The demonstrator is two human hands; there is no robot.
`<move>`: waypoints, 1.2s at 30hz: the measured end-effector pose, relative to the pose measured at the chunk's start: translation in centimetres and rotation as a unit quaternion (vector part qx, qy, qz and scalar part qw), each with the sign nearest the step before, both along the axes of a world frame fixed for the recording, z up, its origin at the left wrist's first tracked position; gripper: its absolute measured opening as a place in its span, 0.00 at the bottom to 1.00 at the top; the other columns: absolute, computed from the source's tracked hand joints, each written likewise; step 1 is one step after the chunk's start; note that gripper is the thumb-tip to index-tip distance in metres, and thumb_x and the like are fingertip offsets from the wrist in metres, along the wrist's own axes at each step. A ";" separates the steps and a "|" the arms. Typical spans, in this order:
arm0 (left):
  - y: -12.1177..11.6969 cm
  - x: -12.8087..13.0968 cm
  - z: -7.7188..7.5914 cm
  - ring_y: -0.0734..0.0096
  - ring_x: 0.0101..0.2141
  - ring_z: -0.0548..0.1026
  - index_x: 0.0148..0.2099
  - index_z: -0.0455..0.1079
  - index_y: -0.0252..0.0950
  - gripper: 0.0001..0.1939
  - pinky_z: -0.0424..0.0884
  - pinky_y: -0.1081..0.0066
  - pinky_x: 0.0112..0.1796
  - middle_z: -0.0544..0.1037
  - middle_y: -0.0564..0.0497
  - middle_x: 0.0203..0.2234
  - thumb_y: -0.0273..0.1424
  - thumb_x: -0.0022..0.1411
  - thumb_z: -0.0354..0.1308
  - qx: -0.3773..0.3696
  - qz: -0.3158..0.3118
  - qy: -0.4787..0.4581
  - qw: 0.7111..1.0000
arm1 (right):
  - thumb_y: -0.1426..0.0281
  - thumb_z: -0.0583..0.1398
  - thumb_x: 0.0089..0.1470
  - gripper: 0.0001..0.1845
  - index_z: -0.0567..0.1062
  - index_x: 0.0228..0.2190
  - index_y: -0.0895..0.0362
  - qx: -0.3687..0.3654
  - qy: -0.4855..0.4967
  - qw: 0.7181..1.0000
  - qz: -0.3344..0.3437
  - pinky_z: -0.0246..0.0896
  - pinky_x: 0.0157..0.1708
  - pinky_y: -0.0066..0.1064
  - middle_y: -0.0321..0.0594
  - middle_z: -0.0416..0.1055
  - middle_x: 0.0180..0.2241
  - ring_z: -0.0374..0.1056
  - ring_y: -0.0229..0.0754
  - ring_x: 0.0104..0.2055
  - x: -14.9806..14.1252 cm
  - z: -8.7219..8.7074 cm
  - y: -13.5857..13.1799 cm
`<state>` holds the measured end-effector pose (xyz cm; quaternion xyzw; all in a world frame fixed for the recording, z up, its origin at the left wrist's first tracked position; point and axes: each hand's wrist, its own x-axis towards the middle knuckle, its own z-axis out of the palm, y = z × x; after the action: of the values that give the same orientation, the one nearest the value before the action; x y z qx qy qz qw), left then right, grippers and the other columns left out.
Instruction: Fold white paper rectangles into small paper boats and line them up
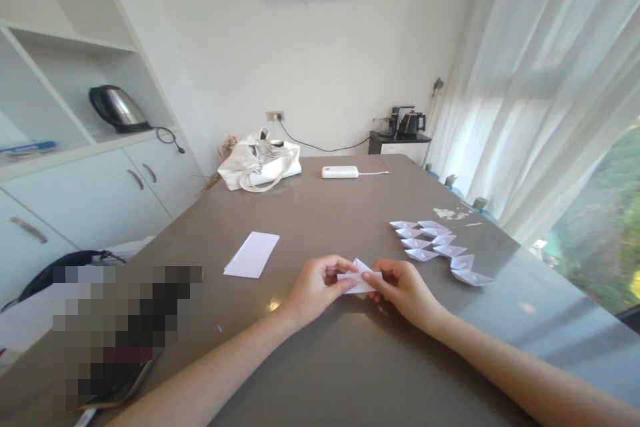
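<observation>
A partly folded piece of white paper (358,285) is held between both hands, just above the table, with a pointed peak sticking up at its top. My left hand (323,285) pinches its left side between thumb and fingers. At the right side, my right hand (397,280) grips the paper, thumb pressed on the front and fingers partly hidden behind. Several folded white paper boats (421,255) stand in rough rows to the right of my right hand. A small stack of white paper sheets (253,255) lies left of my left hand.
On the grey table (320,213), a white bag (260,163) and a white power bank (340,172) with a short cable lie at the far end. Paper scraps (450,213) are near the right edge. A blurred-out patch (130,333) covers the lower left.
</observation>
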<state>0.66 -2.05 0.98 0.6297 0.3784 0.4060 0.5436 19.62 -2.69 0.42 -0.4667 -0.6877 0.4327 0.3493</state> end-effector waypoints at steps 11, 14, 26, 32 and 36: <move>0.0 0.0 0.0 0.72 0.26 0.74 0.38 0.68 0.32 0.17 0.68 0.74 0.29 0.76 0.49 0.28 0.40 0.53 0.62 -0.049 -0.033 -0.001 0.998 | 0.54 0.57 0.54 0.21 0.70 0.22 0.58 0.051 -0.016 0.999 0.000 0.52 0.19 0.25 0.36 0.68 0.19 0.61 0.35 0.21 -0.2 0.6 -0.3; 0.2 -0.1 -0.3 0.74 0.23 0.71 0.32 0.70 0.30 0.17 0.66 0.75 0.27 0.74 0.51 0.22 0.43 0.55 0.60 -0.024 -0.050 0.033 0.998 | 0.54 0.56 0.54 0.21 0.72 0.23 0.59 0.046 -0.024 0.999 0.001 0.54 0.19 0.25 0.37 0.68 0.19 0.62 0.36 0.21 -0.2 0.5 -0.3; 0.1 -0.1 -0.1 0.74 0.24 0.71 0.32 0.72 0.30 0.15 0.65 0.76 0.27 0.75 0.51 0.23 0.40 0.56 0.59 0.008 -0.034 0.050 0.998 | 0.57 0.57 0.55 0.18 0.74 0.29 0.60 0.002 0.018 0.999 0.042 0.57 0.21 0.26 0.40 0.74 0.24 0.67 0.38 0.23 -0.3 0.3 -0.3; 0.0 0.1 -0.1 0.74 0.24 0.72 0.34 0.72 0.30 0.16 0.67 0.76 0.27 0.76 0.50 0.25 0.41 0.55 0.59 -0.001 -0.035 0.044 0.998 | 0.58 0.58 0.54 0.16 0.74 0.28 0.60 0.009 0.015 1.000 0.025 0.58 0.21 0.25 0.38 0.73 0.22 0.67 0.38 0.23 -0.3 0.3 -0.2; 0.4 -0.2 -0.2 0.76 0.20 0.70 0.28 0.70 0.31 0.19 0.66 0.76 0.25 0.75 0.51 0.21 0.45 0.54 0.59 -0.030 -0.026 0.042 0.998 | 0.57 0.59 0.53 0.17 0.74 0.30 0.60 -0.005 0.036 0.999 0.004 0.57 0.19 0.24 0.36 0.71 0.20 0.65 0.36 0.20 -0.2 0.3 0.0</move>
<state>0.44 -1.63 0.75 0.6395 0.3967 0.3535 0.5556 19.40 -2.71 0.72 -0.4497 -0.6742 0.4538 0.3705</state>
